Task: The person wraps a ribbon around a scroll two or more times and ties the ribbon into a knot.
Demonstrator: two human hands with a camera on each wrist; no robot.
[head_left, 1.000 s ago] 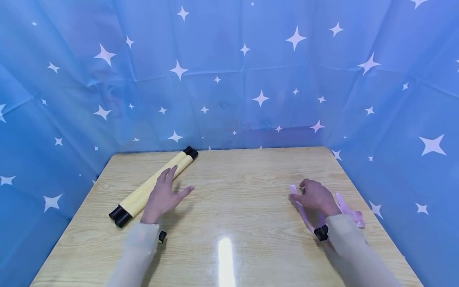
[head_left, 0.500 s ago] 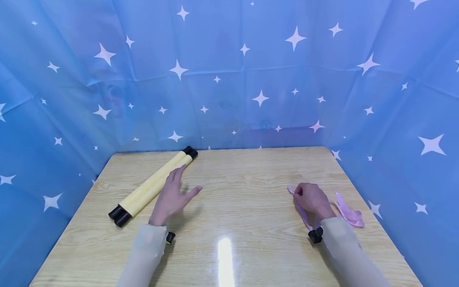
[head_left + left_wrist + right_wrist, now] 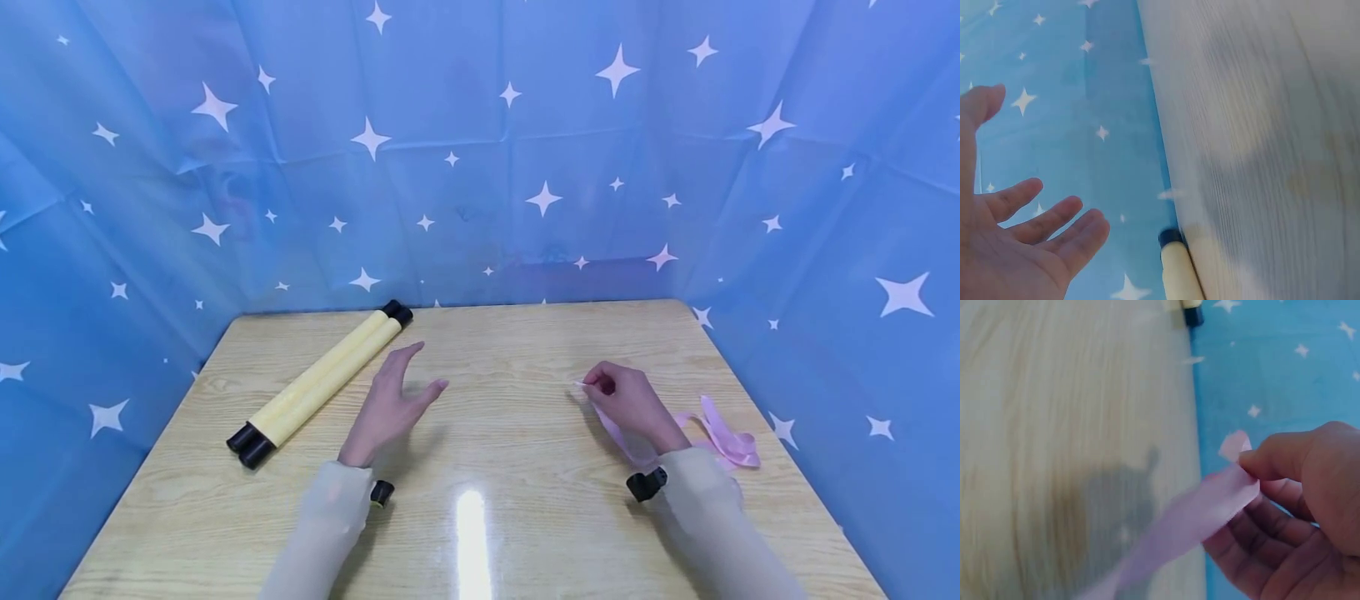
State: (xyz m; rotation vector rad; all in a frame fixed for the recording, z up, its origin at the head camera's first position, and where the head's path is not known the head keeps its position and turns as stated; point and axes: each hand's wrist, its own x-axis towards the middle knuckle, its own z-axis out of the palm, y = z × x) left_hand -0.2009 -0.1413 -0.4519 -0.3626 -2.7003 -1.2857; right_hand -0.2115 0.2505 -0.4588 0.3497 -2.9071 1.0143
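My right hand (image 3: 628,403) pinches a pink ribbon (image 3: 1191,515) near one end, between thumb and index finger, above the table's right half. A short tip of ribbon sticks out past the thumb in the right wrist view. The rest trails under the wrist to a loose looped heap (image 3: 726,437) on the tabletop. My left hand (image 3: 388,408) hovers left of the middle with fingers spread and nothing held. Just left of it lie two pale yellow rolls (image 3: 322,383) with black ends, side by side and slanting toward the back edge.
The light wood table (image 3: 510,375) has a bright glare strip near its front. Blue cloth (image 3: 465,167) with white stars hangs behind and along both sides. Each wrist wears a small black camera, one visible below the right hand (image 3: 647,483).
The right hand has closed its fingertips on the ribbon and lifted its end leftward. My left hand has moved right, away from the rolls, which lie still.
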